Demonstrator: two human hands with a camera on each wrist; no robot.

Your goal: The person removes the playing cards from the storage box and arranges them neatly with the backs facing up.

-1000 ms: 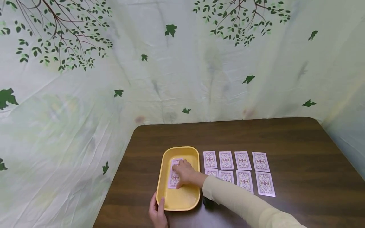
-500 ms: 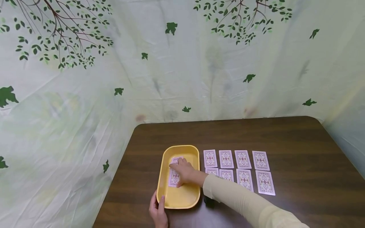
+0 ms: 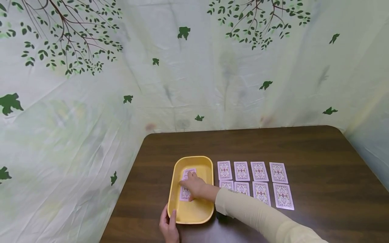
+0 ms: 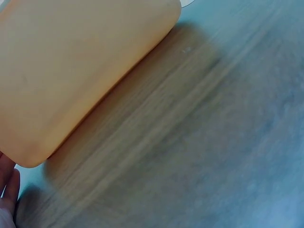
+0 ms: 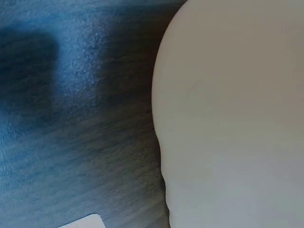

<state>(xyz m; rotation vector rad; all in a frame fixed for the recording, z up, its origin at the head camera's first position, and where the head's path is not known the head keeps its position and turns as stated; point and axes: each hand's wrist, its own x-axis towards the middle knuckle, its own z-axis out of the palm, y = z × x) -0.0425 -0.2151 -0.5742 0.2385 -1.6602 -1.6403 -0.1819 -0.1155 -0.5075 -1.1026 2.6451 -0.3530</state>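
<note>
In the head view a yellow tray point(image 3: 194, 212) stands on the table's left part. My left hand point(image 3: 169, 227) grips its near left corner, thumb over the rim. The left wrist view shows the tray's side point(image 4: 85, 61) and a bit of the left fingers point(image 4: 10, 187). Inside the tray lies a patterned playing card point(image 3: 184, 194), face down; whether others lie beneath it cannot be seen. My right hand point(image 3: 196, 186) reaches over that card, index finger at its left edge and thumb at its right edge. The right wrist view shows no fingers.
Right of the tray, several face-down cards point(image 3: 260, 193) lie in two rows on the brown wooden table point(image 3: 316, 162). The right sleeve point(image 3: 252, 207) partly covers the near row. A dark object point(image 3: 223, 216) sits under the right wrist. A leaf-patterned cloth point(image 3: 231, 84) hangs behind.
My right fingers shift slightly on the card, the index finger moving left to its edge. The left hand and the tray stay in place.
</note>
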